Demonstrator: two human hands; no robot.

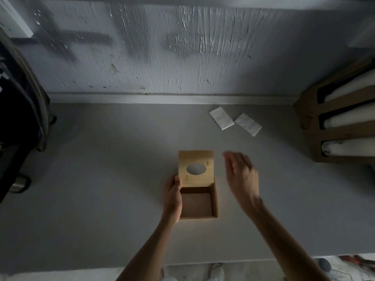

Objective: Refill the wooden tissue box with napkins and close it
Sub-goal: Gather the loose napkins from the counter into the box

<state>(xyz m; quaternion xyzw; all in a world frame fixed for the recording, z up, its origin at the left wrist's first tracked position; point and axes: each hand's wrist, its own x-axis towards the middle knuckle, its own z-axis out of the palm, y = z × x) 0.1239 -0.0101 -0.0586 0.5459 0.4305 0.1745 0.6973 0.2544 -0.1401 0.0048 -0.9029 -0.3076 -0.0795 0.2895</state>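
Grey counter (pixel 101 179). Square wooden tissue box (pixel 215 201) empty, lid (pixel 195 159) up; my left hand (pixel 172 196) grips its side. Right hand (pixel 241 177) loose, empty. Two folded white napkins (pixel 235 121) unloaded at one o'clock.

A wooden rack (pixel 308 118) with white rolls (pixel 353 116) sits at the right of the grey surface (pixel 101 179). A dark bag (pixel 18 110), maybe, sits left.

tan wooden box (pixel 215 201), white napkins (pixel 221 118) (grey table (pixel 101 179)).
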